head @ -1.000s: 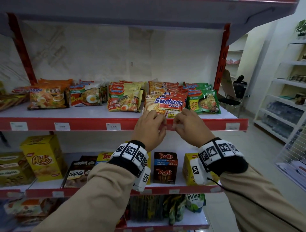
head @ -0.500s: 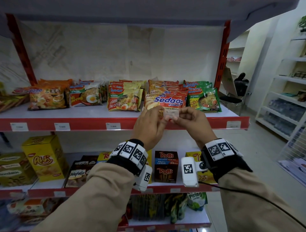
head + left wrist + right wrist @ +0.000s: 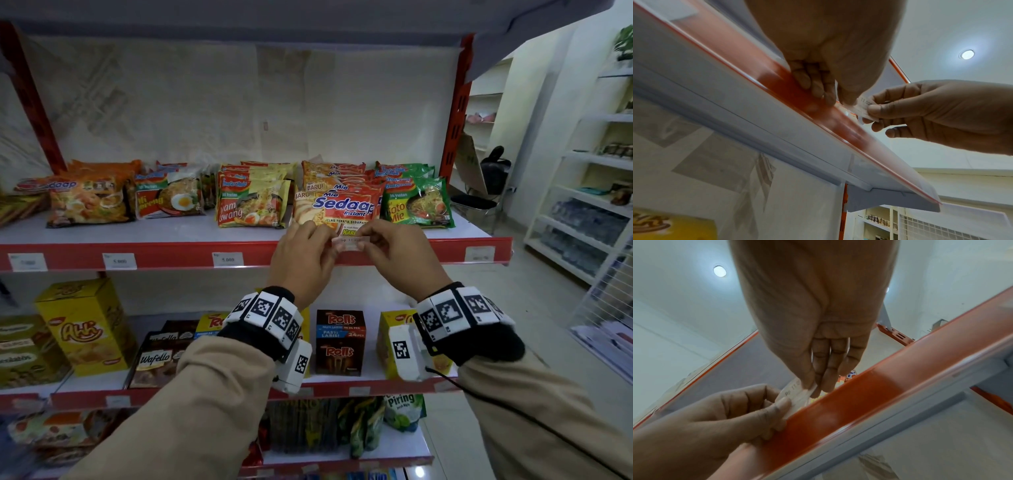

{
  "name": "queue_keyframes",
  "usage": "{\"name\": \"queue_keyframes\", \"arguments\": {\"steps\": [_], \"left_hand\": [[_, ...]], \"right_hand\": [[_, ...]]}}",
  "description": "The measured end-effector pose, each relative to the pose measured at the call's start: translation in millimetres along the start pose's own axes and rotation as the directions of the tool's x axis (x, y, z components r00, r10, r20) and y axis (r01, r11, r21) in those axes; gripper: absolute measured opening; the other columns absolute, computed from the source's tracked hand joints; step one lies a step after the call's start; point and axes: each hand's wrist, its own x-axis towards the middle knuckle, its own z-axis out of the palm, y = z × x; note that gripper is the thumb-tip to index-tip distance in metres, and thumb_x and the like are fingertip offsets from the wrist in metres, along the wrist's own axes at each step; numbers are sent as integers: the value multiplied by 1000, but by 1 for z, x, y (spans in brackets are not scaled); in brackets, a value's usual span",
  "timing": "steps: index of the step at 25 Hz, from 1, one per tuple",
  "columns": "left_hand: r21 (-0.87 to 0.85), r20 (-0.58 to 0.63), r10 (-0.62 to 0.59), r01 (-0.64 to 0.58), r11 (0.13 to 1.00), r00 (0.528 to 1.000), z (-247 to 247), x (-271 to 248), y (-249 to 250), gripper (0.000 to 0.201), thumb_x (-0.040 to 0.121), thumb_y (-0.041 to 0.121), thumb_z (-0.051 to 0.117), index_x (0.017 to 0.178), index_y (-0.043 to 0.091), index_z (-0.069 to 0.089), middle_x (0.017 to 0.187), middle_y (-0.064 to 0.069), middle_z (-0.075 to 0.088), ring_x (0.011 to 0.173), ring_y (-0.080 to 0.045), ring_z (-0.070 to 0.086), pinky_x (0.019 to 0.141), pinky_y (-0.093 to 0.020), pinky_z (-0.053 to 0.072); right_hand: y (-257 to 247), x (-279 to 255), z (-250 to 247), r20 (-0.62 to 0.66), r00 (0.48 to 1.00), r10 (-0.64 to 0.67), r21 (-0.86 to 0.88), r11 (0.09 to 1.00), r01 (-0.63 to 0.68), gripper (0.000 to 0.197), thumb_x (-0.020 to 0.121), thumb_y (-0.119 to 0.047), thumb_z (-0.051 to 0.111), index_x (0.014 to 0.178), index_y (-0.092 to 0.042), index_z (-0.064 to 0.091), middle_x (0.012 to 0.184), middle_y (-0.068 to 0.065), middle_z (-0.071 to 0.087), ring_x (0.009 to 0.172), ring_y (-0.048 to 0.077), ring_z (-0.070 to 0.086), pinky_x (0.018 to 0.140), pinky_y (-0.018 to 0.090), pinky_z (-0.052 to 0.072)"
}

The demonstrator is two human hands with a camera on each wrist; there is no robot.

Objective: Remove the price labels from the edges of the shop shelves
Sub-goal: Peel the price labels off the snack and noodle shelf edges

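Note:
A small white price label (image 3: 348, 242) with faint print is held between my two hands just above the red shelf edge (image 3: 171, 251), in front of a Sedaap noodle pack (image 3: 342, 207). My left hand (image 3: 328, 240) pinches the label's left end with the thumb, and its other fingers (image 3: 813, 84) lie against the red strip (image 3: 777, 78). My right hand (image 3: 369, 242) pinches the right end between thumb and fingers. The label (image 3: 795, 394) shows creased in the right wrist view, and the label (image 3: 862, 104) also shows in the left wrist view. Three more labels (image 3: 119, 261) sit to the left on this edge and one label (image 3: 479, 254) to the right.
Noodle packs (image 3: 253, 205) line the shelf behind the hands. Below, snack boxes (image 3: 339, 341) stand on a lower shelf with its own labels (image 3: 118, 401). A white rack (image 3: 582, 219) and a chair (image 3: 479, 202) stand to the right across the aisle.
The label has come out of the red strip, where both hands worked at it a second ago. It rose in front of the noodle pack and now sits slightly lower, near the edge.

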Motion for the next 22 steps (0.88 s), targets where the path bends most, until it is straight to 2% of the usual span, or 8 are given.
{"name": "queue_keyframes", "arguments": {"steps": [4, 8, 10, 14, 17, 22], "left_hand": [[51, 81, 14, -18, 999, 997, -14, 0, -2, 20, 93, 35, 53, 106, 20, 53, 94, 5, 57, 92, -16, 48, 72, -29, 38], [80, 128, -48, 37, 996, 991, -25, -1, -7, 27, 92, 35, 52, 115, 21, 50, 91, 7, 58, 94, -16, 48, 72, -28, 35], [69, 159, -38, 27, 997, 987, -26, -2, -8, 33, 92, 36, 54, 121, 21, 49, 96, 5, 57, 95, -16, 47, 74, -29, 36], [13, 163, -34, 33, 999, 986, -28, -6, -8, 39, 92, 33, 56, 126, 18, 48, 100, 4, 56, 98, -18, 46, 80, -32, 41], [-36, 156, -62, 69, 997, 986, -27, -7, -8, 43, 93, 30, 53, 132, 16, 44, 102, 2, 58, 102, -18, 46, 86, -35, 41], [-14, 160, -73, 76, 997, 984, -25, -5, -6, 38, 94, 28, 49, 130, 16, 48, 105, -1, 57, 104, -21, 46, 90, -37, 40]], "right_hand": [[3, 4, 0, -66, 997, 38, 71, 997, -33, 8, 89, -15, 62, 95, -16, 67, 86, -3, 68, 80, 12, 61, 74, 30, 51], [3, 8, 8, 1, 1000, -17, 12, 1000, 17, 9, 89, -13, 62, 95, -12, 68, 90, 3, 66, 80, 18, 57, 74, 36, 49], [2, 10, 12, 15, 1000, -19, -20, 1000, 19, 10, 89, -14, 62, 97, -12, 68, 91, 3, 66, 85, 22, 56, 76, 38, 48], [-2, 13, 18, -52, 999, -7, -1, 1000, 7, 9, 90, -16, 61, 97, -13, 67, 93, 3, 65, 84, 20, 58, 76, 36, 49], [-2, 13, 20, -12, 1000, -20, -27, 999, 20, 10, 89, -17, 61, 97, -14, 66, 91, 3, 66, 84, 20, 57, 75, 36, 50], [-2, 17, 20, -70, 997, 20, -31, 999, -22, 11, 90, -14, 59, 99, -11, 65, 94, 4, 66, 79, 14, 54, 70, 26, 41]]}}
